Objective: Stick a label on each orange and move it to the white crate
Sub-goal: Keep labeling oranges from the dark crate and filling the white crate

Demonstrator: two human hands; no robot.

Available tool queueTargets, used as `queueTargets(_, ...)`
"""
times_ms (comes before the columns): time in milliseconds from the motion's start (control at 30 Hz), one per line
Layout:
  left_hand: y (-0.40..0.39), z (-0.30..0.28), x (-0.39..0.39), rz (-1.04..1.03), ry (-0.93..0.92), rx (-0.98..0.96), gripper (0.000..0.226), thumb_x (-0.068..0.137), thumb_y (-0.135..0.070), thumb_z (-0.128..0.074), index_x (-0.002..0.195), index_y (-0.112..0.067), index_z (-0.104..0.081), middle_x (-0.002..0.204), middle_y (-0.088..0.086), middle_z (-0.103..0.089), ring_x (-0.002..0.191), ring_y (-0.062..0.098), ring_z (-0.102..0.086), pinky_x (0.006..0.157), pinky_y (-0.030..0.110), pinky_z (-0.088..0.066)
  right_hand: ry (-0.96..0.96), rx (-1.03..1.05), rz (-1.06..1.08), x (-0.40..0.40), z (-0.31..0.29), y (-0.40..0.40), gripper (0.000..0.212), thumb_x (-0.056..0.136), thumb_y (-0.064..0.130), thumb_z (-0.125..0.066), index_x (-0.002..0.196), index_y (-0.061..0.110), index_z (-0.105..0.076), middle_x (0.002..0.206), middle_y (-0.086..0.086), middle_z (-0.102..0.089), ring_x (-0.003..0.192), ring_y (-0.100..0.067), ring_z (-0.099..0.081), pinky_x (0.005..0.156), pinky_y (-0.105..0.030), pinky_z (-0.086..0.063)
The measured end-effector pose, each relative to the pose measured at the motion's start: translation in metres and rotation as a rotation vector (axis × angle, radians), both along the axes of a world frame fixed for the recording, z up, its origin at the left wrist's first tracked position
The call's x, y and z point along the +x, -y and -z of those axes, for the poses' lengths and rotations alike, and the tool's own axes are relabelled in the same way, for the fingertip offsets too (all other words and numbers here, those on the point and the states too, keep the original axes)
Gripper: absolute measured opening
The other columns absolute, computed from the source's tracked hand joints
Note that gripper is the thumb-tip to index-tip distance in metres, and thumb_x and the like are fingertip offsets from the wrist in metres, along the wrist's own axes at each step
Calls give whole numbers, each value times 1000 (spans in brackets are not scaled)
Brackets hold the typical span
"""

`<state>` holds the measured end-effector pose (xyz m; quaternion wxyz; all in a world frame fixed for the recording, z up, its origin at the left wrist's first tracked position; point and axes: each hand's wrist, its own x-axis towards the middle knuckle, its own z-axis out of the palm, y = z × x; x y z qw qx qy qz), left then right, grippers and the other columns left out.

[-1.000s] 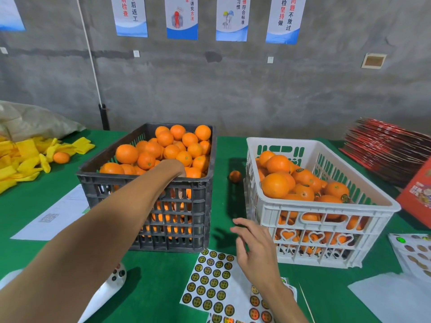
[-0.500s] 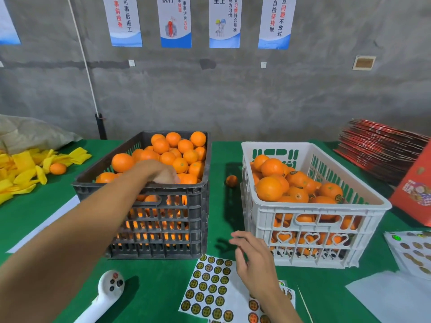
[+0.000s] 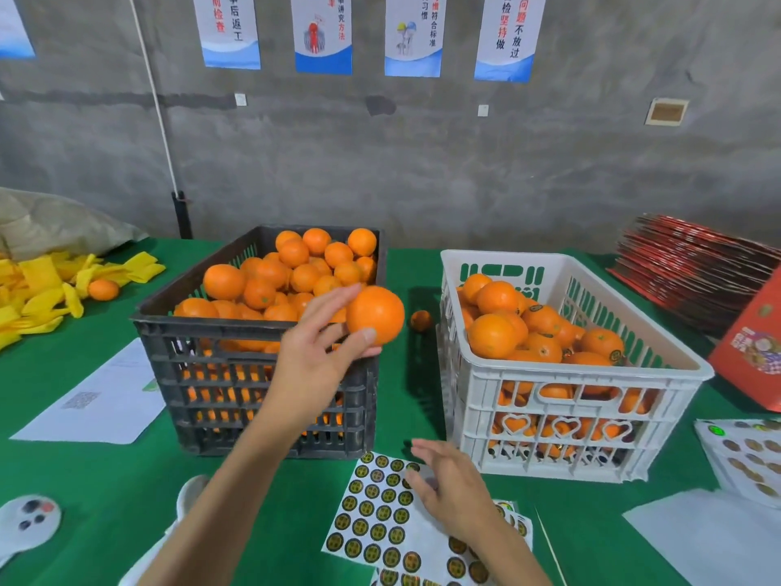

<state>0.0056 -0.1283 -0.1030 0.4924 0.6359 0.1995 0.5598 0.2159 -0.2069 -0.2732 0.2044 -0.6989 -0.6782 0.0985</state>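
My left hand (image 3: 315, 353) holds an orange (image 3: 375, 315) in its fingertips, lifted above the near right corner of the black crate (image 3: 253, 374), which is heaped with oranges. My right hand (image 3: 452, 486) rests with spread fingers on a sheet of round gold-and-black labels (image 3: 376, 513) on the green table; whether a label is on a fingertip I cannot tell. The white crate (image 3: 562, 416) stands to the right, partly filled with labelled oranges.
A small orange (image 3: 421, 320) lies between the crates. White paper (image 3: 97, 399) lies at the left, a white handheld device (image 3: 27, 522) at the lower left, yellow foam nets with one orange (image 3: 103, 289) at the far left. More label sheets (image 3: 748, 454) and red boxes (image 3: 697, 268) are at the right.
My left hand has come out of the black crate with an orange and moved right and up. My right hand stayed on the label sheet.
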Motion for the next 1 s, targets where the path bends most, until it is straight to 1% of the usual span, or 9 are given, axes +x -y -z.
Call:
queueTargets(133,27,40,10,-24,-34,38,52,87,-32,-78,136,-43,-64,148,-15,-49,129,26,-63,90,42,-62,49,-123,-117,9,8,4,71,100,70,-35,158,28,-37,165,9,-31,152,-10,-24,125,-29,-10)
queueTargets(233,37,82,13,38,-153,-35,53,92,-35,-75,141,-46,-59,149,-8,-51,126,26,-65,92,36,-61,86,-144,-171,14,12,7,72,101,68,-33,159,24,-34,168,5,-23,155,-13,-16,125,-30,-6)
queueTargets(300,41,115,18,68,-203,-174,51,97,-28,-73,142,-44,-56,142,4,-60,113,26,-72,92,34,-61,94,-126,-170,14,14,9,70,102,64,-37,158,22,-37,168,5,-25,155,-14,-19,124,-29,-9)
queueTargets(367,43,149,22,49,-231,-293,46,99,-19,-71,139,-37,-56,143,8,-59,108,24,-74,89,36,-62,83,-99,-157,13,15,10,67,102,63,-41,155,22,-43,165,4,-32,151,-15,-26,123,-29,-17)
queueTargets(500,41,187,26,-36,-194,-486,38,98,-23,-70,133,-29,-57,140,10,-58,104,24,-76,84,36,-63,64,-88,-151,19,14,10,66,97,67,-48,146,23,-56,154,7,-45,140,-14,-38,117,-33,-30)
queueTargets(700,33,197,24,-61,-91,-619,41,98,-31,-68,136,-24,-54,138,9,-59,106,24,-76,95,39,-60,-29,-22,-278,25,5,11,53,92,62,-60,128,26,-72,121,11,-59,111,-10,-50,99,-29,-41)
queueTargets(833,30,201,23,-46,-62,-641,50,89,-39,-72,133,-22,-56,138,11,-60,112,23,-73,95,36,-60,-168,-122,-322,34,1,8,47,88,55,-72,128,30,-72,120,15,-55,113,2,-45,101,-18,-37)
queueTargets(900,28,202,23,-40,-54,-639,53,87,-41,-72,134,-22,-56,137,10,-61,111,23,-73,95,37,-60,-218,-148,-330,36,1,6,43,88,51,-74,126,31,-73,119,14,-55,114,0,-46,99,-19,-41)
queueTargets(1000,27,205,24,-27,-56,-638,44,94,-34,-71,134,-22,-57,136,11,-62,111,23,-74,99,40,-59,-250,-100,-333,34,0,2,28,93,39,-72,117,26,-78,112,8,-59,107,-9,-52,91,-26,-46)
